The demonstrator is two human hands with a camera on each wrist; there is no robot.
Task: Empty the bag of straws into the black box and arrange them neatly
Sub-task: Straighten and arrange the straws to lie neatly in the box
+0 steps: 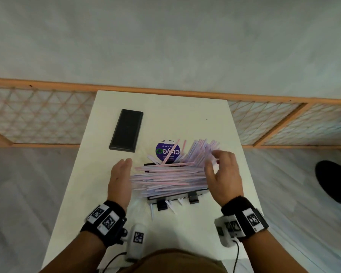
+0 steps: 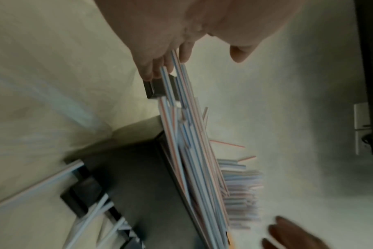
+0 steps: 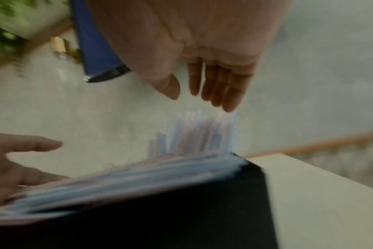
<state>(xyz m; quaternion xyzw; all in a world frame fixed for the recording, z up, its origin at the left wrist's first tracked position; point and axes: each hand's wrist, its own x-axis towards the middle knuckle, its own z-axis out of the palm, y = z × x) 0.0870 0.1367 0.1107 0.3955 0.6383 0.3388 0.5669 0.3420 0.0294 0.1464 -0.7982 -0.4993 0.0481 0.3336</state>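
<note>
Straws: your pile of thin pink, blue and white striped plastic straws [image 1: 167, 178] lies across the open black box [image 1: 175, 196]; many ends stick out over its left and right edges, and one bunch fans up at the far right.
Loose straws: a few white ones [image 1: 151, 211] lie on the table in front of the box.
Bag: the clear plastic bag with a round purple label [image 1: 167, 151] lies just behind the box; the label has white and green letters, mirrored, and I cannot read them surely.
Left hand: your left hand [image 1: 119, 181] has straight fingers, released, flat against the left ends of the straws.
Right hand: your right hand [image 1: 222, 174] is relaxed, fingers loosely bent, grasping nothing, at the right ends.
Lid: the flat black rectangular lid [image 1: 126, 131] lies far left, well apart.
Table: the white table [image 1: 185, 115] has free surface behind and at the right of the pile.
</note>
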